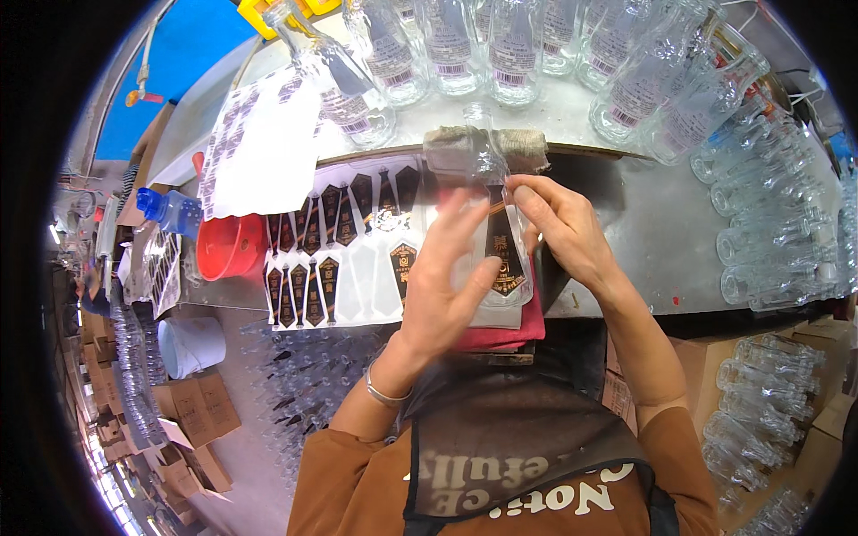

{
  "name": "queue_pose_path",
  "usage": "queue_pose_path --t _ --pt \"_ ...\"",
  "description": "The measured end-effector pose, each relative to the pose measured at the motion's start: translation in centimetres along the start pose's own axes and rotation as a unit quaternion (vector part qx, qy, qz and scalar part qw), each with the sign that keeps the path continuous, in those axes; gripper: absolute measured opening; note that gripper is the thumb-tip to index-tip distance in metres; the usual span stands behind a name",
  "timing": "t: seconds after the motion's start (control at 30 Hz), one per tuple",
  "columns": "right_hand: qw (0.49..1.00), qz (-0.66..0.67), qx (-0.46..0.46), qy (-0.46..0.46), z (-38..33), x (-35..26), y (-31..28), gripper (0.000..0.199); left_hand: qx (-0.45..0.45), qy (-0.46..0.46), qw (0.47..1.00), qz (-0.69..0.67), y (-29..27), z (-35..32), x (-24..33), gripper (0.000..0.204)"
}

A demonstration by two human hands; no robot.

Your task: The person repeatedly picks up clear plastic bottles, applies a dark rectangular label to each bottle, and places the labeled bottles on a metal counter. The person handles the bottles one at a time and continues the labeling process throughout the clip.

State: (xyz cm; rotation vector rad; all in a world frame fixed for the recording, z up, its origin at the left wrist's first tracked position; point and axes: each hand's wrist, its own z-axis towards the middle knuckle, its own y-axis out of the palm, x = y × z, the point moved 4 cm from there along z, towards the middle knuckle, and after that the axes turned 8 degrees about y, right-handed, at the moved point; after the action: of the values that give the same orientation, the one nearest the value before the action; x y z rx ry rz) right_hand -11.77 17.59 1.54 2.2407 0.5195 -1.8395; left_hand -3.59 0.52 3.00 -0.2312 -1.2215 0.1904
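Busy workshop here, boxes and glass all over, and the grey metal table [626,255] takes up most of the bench side. Clear bottles [514,54] crowd its far edge. Left of the hands there's a white label sheet [364,277], partly used. The bottle that matters lies in front of the person, neck across a rolled cloth pad [529,150], base toward the body. That clear bottle [516,225] has a black tie-shaped label [502,243] on its upper face.

Left hand [451,281] is blurry, fingers apart, thumb over the label; can't tell if it's pressing. Right hand [559,221] has thumb and forefinger close together at the bottle's right edge, but I can't tell if they're pinching anything.

I'd guess the glass is stiff, slick, breakable, with some weight: hold it by the body sides. The label's probably thin and bendy, so edges only. Writing-wise: gold-toned characters on black, small print plus barcodes on the standing bottles.
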Motion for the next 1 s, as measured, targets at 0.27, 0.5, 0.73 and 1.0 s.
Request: queue_pose_path --t 0.27,0.5,0.73,1.0 --pt "0.996 -0.09 0.024 0.002 2.0 -0.6 0.1 0.043 -0.028 0.051 0.989 0.134 0.2 0.3 -0.4 0.059" --pt "0.992 -0.11 0.068 0.007 2.3 -1.7 0.3 0.045 -0.011 0.048 0.991 0.124 0.2 0.7 -0.8 0.062" --pt "0.991 -0.111 0.073 0.012 2.3 -1.6 0.5 0.043 -0.015 0.035 0.992 0.124 -0.1 0.8 -0.7 0.063" --pt "0.997 -0.061 0.043 0.003 2.7 -1.0 -0.1 0.043 -0.001 0.047 0.986 0.161 -0.7 3.1 -0.1 0.059"
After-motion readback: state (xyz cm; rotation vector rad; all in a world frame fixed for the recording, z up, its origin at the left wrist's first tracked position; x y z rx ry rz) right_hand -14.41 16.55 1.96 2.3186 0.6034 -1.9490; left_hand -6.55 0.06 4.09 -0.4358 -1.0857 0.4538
